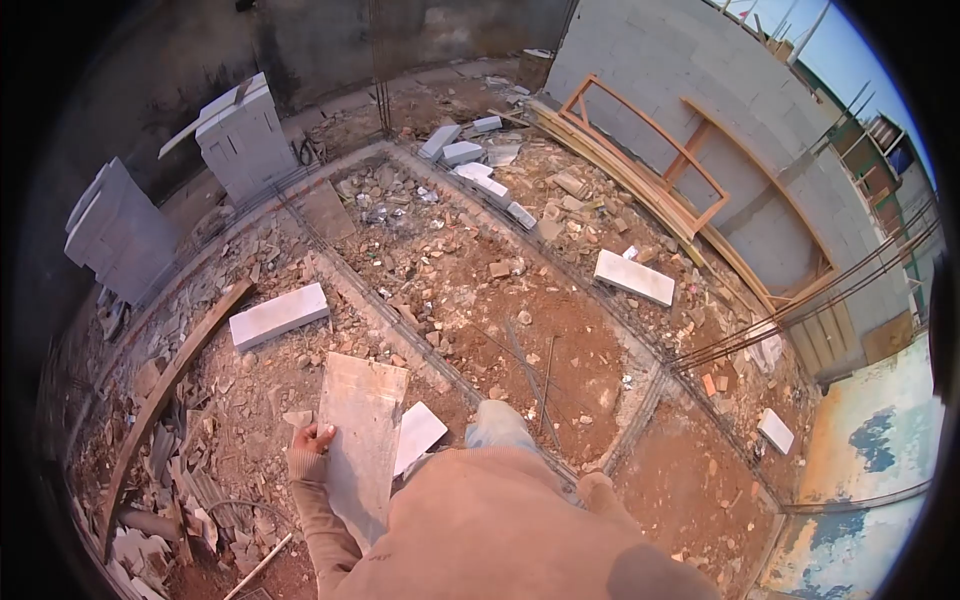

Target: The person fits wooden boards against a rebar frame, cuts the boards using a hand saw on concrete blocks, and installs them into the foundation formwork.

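My left hand [313, 437] grips the left edge of a flat, worn board [362, 410], its fingers curled round that edge. The board stands tilted along my left side, its lower end against my sleeve. Just right of it a white block [419, 437] lies on the ground, partly covered by the board and my body. On my right side only the sleeve [598, 490] shows; the right hand is hidden. One bent knee [497, 425] shows ahead of my chest.
Rubble covers the ground. Concrete strips with rebar [420, 345] cross it. Blocks lie at left [280, 316] and right [635, 277]; two block stacks [245, 140] stand at the back left. A long plank [170, 385] lies left; wooden frames [650, 150] lean on the wall. Rebar [800, 310] juts in at right.
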{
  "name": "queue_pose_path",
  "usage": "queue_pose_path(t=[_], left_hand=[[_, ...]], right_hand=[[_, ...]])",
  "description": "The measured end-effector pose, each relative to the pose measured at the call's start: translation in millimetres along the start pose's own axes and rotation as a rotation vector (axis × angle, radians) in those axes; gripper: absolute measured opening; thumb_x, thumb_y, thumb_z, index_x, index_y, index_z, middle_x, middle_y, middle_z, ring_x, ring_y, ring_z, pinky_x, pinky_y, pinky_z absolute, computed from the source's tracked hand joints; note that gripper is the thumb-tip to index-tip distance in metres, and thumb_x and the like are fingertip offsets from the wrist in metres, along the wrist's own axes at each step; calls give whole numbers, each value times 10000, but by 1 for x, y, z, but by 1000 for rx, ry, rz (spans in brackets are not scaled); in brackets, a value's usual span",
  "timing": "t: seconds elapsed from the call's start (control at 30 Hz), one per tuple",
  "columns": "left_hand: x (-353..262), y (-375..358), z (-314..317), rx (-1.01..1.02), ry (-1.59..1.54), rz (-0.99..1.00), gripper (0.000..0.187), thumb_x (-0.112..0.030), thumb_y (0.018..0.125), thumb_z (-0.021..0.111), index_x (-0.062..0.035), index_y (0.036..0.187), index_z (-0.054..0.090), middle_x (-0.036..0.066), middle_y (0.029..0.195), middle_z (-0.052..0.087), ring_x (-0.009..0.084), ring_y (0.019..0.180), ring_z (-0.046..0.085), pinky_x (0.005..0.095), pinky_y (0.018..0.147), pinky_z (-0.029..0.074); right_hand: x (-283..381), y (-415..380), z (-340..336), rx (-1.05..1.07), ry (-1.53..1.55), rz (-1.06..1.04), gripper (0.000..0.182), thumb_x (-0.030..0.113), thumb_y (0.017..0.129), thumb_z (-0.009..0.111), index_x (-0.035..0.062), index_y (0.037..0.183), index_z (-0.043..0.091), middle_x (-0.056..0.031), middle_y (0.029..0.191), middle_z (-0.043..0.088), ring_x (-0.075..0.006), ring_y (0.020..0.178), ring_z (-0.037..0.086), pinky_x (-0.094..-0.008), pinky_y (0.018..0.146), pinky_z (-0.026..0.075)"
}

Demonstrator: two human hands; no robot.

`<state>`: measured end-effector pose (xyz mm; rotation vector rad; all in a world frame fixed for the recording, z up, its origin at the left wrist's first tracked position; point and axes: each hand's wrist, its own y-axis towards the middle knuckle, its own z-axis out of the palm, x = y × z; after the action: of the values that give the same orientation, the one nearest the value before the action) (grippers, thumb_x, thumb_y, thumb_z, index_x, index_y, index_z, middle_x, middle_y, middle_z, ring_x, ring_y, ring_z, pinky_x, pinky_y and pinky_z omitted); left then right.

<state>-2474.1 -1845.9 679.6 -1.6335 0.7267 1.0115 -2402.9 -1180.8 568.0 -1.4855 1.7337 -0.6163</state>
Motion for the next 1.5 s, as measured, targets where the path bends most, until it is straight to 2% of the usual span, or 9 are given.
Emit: queue_pose_path(t=[0.2, 0.4, 0.5, 0.53, 0.63, 0.8, 1.07, 1.2, 1.5], left_hand=[[-30, 140, 31, -8, 40, 7, 343, -235, 881, 773, 17, 1105, 712, 33, 865, 726, 95, 667, 616, 268, 610, 483], [-35, 302, 67, -243, 14, -209, 831, -326, 751, 899, 105, 1359, 530, 150, 1098, 694, 168, 831, 645, 304, 732, 523], [-76, 387, 94, -409, 140, -190, 804, -335, 756, 894, 100, 1338, 548, 149, 1112, 692, 172, 852, 643, 317, 733, 522], [-82, 376, 97, -438, 116, -203, 774, -332, 768, 886, 99, 1322, 559, 148, 1117, 691, 171, 854, 641, 319, 733, 521], [-121, 381, 90, -426, -137, -154, 564, -268, 818, 850, 68, 1221, 643, 90, 1044, 721, 139, 834, 647, 300, 734, 521], [-168, 455, 35, -445, -362, -53, 349, -200, 884, 785, 24, 1140, 705, 42, 968, 735, 108, 782, 655, 277, 727, 535], [-151, 726, -124, -566, -215, 25, 344, -211, 906, 761, 15, 1159, 707, 51, 977, 738, 115, 815, 665, 293, 748, 548], [-264, 847, -184, -518, -252, 84, 361, -228, 888, 777, 32, 1130, 713, 39, 954, 735, 117, 825, 653, 292, 751, 533], [-444, 1104, -326, -468, 145, 244, 363, -250, 869, 785, 26, 1100, 729, 24, 878, 730, 90, 757, 614, 284, 694, 506]], right_hand=[[29, 168, -42, 123, 208, -28, 426, 347, 949, 526, 91, 1245, 693, -177, 1322, 644, -323, 1248, 609, -425, 1015, 497], [129, 302, -344, 224, 359, -25, 443, 381, 949, 518, 74, 1207, 706, -166, 1294, 663, -299, 1227, 628, -403, 999, 505], [150, 451, -427, -793, -38, -232, 442, 409, 954, 553, 76, 1200, 709, -166, 1294, 662, -298, 1234, 621, -394, 1000, 507], [150, 483, -495, -193, 143, -156, 440, 401, 967, 545, 66, 1197, 713, -170, 1298, 660, -288, 1237, 620, -390, 998, 513], [149, 575, -625, -263, -247, -312, 402, 366, 970, 524, 52, 1094, 742, -185, 1088, 734, -338, 1082, 696, -444, 876, 561], [260, 623, -837, -601, 724, -305, 342, 364, 940, 610, 44, 921, 727, -194, 893, 737, -378, 905, 717, -458, 810, 547], [505, 774, -867, -464, 582, -445, 294, 321, 884, 645, 35, 887, 711, -163, 912, 732, -322, 846, 705, -423, 759, 537], [579, 815, -830, -188, -344, -453, 428, 439, 900, 610, 110, 1151, 718, -105, 1181, 720, -242, 1053, 691, -416, 841, 530], [744, 800, -1017, -34, -164, -360, 491, 488, 932, 540, 109, 1198, 705, -146, 1250, 689, -289, 1199, 641, -397, 991, 496]])
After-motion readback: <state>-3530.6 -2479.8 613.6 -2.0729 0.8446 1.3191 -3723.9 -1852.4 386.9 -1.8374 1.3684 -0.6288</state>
